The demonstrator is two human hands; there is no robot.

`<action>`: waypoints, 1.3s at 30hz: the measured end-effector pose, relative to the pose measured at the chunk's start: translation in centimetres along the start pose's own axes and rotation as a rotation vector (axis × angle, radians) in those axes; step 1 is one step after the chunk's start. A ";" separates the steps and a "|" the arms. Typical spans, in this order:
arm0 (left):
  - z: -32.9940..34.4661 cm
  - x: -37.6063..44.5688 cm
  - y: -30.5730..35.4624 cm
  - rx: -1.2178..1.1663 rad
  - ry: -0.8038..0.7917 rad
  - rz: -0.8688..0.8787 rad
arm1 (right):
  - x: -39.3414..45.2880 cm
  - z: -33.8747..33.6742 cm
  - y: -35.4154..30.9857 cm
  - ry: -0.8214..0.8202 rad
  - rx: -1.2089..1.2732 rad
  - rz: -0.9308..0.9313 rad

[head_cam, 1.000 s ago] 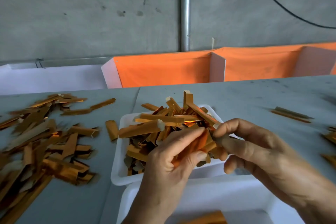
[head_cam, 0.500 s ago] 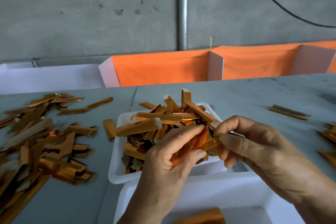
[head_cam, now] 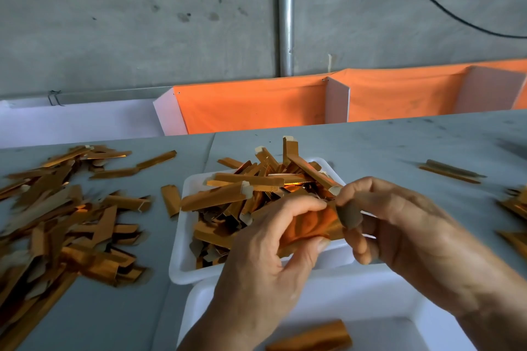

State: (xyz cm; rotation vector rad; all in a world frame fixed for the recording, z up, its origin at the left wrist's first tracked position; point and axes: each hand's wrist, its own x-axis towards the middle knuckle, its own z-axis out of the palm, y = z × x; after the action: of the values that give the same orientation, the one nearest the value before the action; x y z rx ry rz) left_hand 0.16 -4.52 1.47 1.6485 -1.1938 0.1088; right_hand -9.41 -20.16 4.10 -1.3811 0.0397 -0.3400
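Foil strip (head_cam: 309,226) half hidden between left hand (head_cam: 265,262) and right hand (head_cam: 399,231)

A bare grey concrete wall (head_cam: 114,23) fills the view ahead of me, flecked with a few dark spots. A round silver metal pipe (head_cam: 285,8) runs straight down it, and a thin black cable (head_cam: 439,6) sags across its upper right. At the wall's foot stands a low orange fabric screen (head_cam: 251,105), broken by white upright dividers (head_cam: 338,102). Left of the screen lies a plain white panel (head_cam: 79,122). My pale grey table (head_cam: 399,145) has a seam across its top. The light is soft and even.
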 end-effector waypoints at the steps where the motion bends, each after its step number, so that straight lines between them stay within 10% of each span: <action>1: -0.1 0.0 0.1 -0.024 0.000 -0.012 | 0.0 -0.3 0.0 -0.030 0.069 0.024; 39: 0.1 0.0 0.7 0.010 -0.083 0.014 | 0.0 -0.1 -0.3 0.053 -0.079 0.179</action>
State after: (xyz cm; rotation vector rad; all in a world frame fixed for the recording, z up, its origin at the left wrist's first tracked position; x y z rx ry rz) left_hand -0.38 -4.58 1.87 1.6678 -1.2691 0.0557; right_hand -9.48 -20.33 4.36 -1.4348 0.2216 -0.2267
